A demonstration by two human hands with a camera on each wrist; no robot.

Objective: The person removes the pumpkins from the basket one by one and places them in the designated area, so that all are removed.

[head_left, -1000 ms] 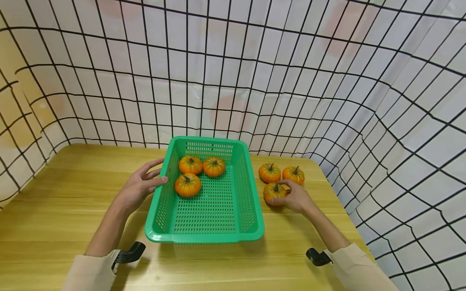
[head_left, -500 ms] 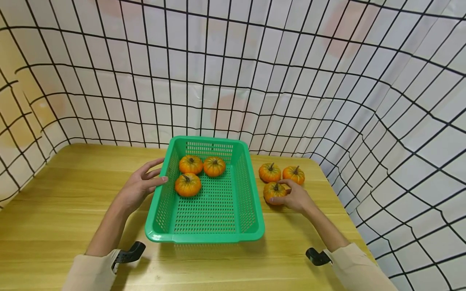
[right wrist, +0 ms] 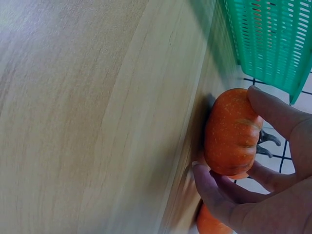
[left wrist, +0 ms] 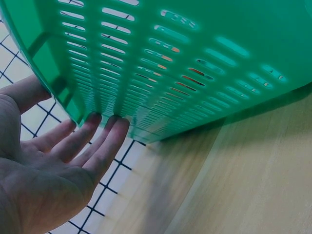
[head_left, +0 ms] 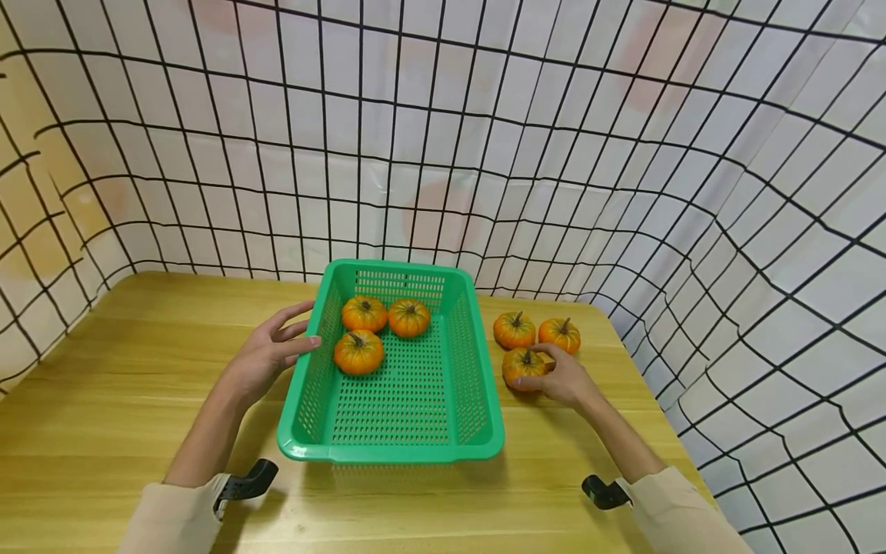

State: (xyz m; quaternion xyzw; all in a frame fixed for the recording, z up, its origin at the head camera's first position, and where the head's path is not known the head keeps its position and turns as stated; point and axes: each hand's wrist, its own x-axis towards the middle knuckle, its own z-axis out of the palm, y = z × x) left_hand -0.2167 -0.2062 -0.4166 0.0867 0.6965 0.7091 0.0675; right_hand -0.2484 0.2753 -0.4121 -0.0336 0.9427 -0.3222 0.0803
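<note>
My left hand [head_left: 259, 363] holds the left side of a green plastic basket [head_left: 391, 454], thumb over the rim and fingertips against the perforated outer wall [left wrist: 139, 87]. Three small orange pumpkins [head_left: 358, 354] sit in the basket's back left part. To the right of the basket, my right hand [head_left: 569, 380] grips another small pumpkin [head_left: 519, 369] by its sides. The right wrist view has the thumb on one side of this pumpkin [right wrist: 231, 131] and the fingers on the other, with its underside close to the tabletop.
Two more pumpkins, one on the left [head_left: 514, 331] and one on the right [head_left: 559, 334], stand just behind the gripped one. Black wire mesh [head_left: 429, 192] with pale sheeting behind it borders the wooden table [head_left: 138, 346] at the back and sides.
The view has shifted very slightly. Both hands, the basket and the pumpkins keep their places.
</note>
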